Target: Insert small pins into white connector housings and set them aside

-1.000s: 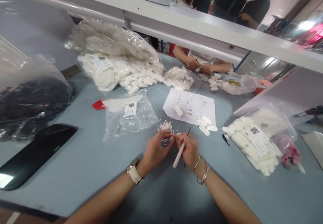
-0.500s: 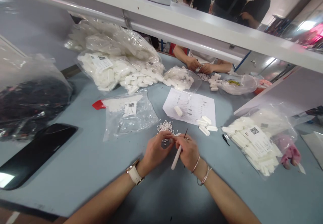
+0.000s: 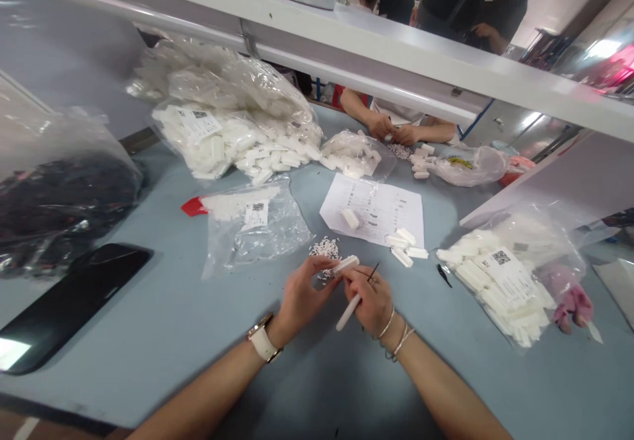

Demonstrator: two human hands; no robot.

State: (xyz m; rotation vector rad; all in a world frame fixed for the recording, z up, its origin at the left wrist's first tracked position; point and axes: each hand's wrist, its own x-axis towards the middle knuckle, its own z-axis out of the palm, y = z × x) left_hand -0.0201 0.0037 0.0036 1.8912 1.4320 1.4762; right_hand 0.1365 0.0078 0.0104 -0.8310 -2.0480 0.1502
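My L hand (image 3: 303, 293) pinches 1 white block (image 3: 347, 265) by its left end; my R hand (image 3: 372, 300) grips 1 white-handled tool (image 3: 347, 313), fingertips also at the block. From it: heap of tiny white pcs (image 3: 324, 248), 10 o'clock, uncountable; 1 printed sheet (image 3: 371, 195), 1 o'clock, w/ 1 loose block (image 3: 350, 219) on it; approx. 4 more blocks (image 3: 401, 257), 2-3 o'clock.

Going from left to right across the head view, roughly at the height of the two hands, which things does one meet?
Black flat object, flat clear bag, left hand, white piece, right hand, loose white pieces, small black piece, bag of white pieces, pink item.
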